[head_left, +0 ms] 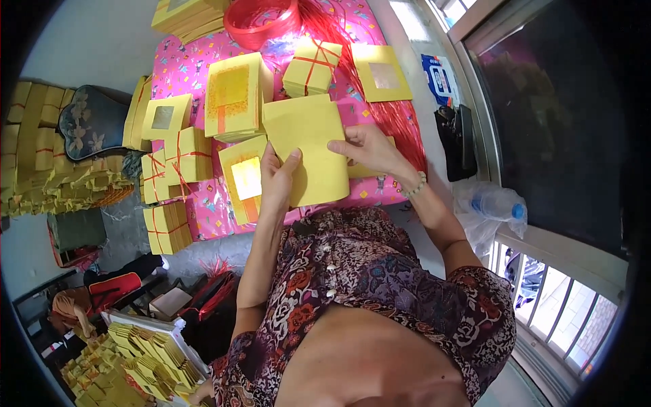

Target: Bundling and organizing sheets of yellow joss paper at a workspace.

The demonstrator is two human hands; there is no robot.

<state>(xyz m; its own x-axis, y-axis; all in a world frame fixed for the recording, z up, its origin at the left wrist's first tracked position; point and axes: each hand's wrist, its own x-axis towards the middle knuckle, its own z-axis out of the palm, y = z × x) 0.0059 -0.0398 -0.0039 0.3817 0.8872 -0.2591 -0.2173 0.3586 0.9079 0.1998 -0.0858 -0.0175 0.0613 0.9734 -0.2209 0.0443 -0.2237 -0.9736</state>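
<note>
Both hands hold a plain yellow paper sheet [316, 166], perhaps several layers, above the near edge of the table. My left hand [277, 182] grips its left side, thumb lying on the face. On the right edge, my right hand [373, 150] pinches it between thumb and fingers. Beneath my left hand lies yellow paper with a shiny gold square [247, 178]. Just beyond the sheet stands a thick stack of yellow paper with an orange-gold print [229, 95]. More yellow paper shows partly behind my right hand.
A pink patterned cloth [203, 220] covers the table. Red-tied yellow bundles [193, 157] stand at left, another bundle [312, 68] farther back. A red basket [261, 24] and red strands [400, 125] lie beyond. A window ledge with a plastic bottle [498, 207] is at right.
</note>
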